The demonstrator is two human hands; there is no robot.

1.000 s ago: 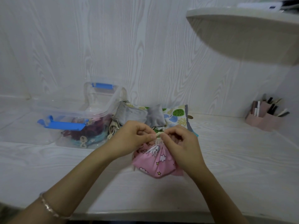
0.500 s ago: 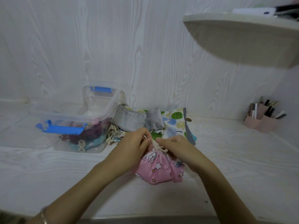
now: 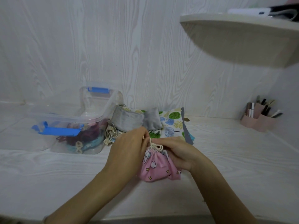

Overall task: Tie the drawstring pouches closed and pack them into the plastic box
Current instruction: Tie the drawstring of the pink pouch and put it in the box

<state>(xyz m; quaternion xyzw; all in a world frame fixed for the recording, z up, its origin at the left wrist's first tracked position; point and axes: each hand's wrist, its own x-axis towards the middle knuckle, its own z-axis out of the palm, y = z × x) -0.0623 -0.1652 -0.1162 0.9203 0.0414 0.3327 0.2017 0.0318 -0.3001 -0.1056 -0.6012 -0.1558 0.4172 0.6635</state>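
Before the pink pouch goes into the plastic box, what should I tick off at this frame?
1. Mouth of pink pouch gathered shut: ok.
2. Knot in cord finished: cannot tell; left hand pinches it.
3. Grip of right hand on the pouch: ok.
4. Top of plastic box open: ok.
5. Room in the box: ok, contents lie below the rim.
6. The grey pouch beside the box tied: cannot tell.
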